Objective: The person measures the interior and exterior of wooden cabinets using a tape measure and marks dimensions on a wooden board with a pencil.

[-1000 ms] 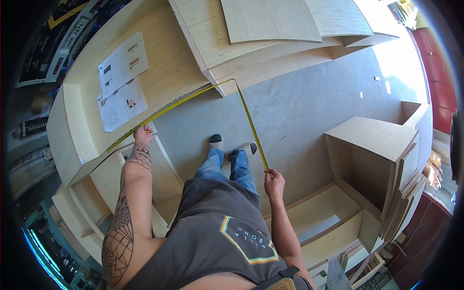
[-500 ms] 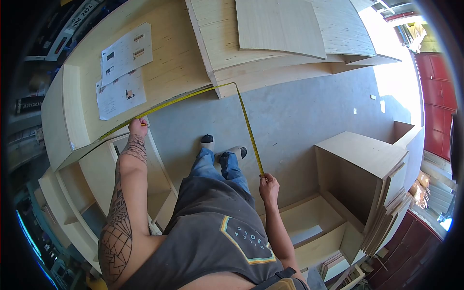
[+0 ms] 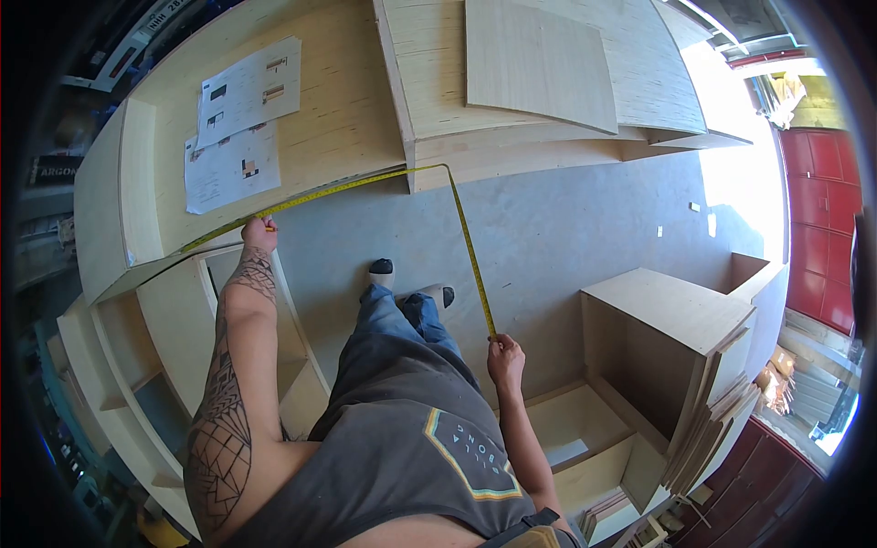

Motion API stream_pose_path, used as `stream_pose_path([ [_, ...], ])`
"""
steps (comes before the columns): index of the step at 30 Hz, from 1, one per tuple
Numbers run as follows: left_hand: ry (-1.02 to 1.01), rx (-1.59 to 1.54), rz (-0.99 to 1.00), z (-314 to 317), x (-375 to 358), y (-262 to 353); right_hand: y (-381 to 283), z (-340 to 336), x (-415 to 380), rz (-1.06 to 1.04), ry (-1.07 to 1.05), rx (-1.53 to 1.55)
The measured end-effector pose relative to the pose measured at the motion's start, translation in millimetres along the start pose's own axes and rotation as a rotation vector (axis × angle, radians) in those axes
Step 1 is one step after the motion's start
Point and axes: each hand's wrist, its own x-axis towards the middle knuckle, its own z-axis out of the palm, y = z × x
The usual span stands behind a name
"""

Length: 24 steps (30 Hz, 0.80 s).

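Observation:
A yellow tape measure blade (image 3: 343, 187) runs along the front edge of a large plywood cabinet (image 3: 333, 119). Just past the cabinet's upright divider it bends sharply and slants down toward me. My left hand (image 3: 260, 234) is closed on the blade at the cabinet's edge, and a small orange-yellow tip pokes out of its fingers, too small to name. Lower right, in front of my body, my right hand (image 3: 505, 363) is closed around the other stretch of blade. Whether the tape's case is inside that hand is hidden.
Printed drawing sheets (image 3: 233, 164) lie inside the cabinet at left. A loose panel (image 3: 539, 68) rests on the cabinet's right part. An open plywood box (image 3: 671, 310) stands at right, with thin boards (image 3: 717, 429) leaning on it. More carcasses (image 3: 119, 384) stand at left. Red cupboards (image 3: 813, 201) are beyond.
The view has shifted slightly, so the cabinet and the box sit a little differently in frame. Both hands keep their hold on the tape, which keeps its bent shape.

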Motion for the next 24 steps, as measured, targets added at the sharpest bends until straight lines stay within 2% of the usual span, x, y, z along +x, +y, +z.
stream_pose_path([
  [11,0.031,-0.037,-0.024,-16.2,29.0,-8.3,-3.9,1.1,-1.9,-0.004,0.010,-0.051],
  [24,0.037,-0.029,0.001,-11.0,14.9,-7.0,-11.2,-0.2,-2.9,0.027,0.008,-0.049],
])
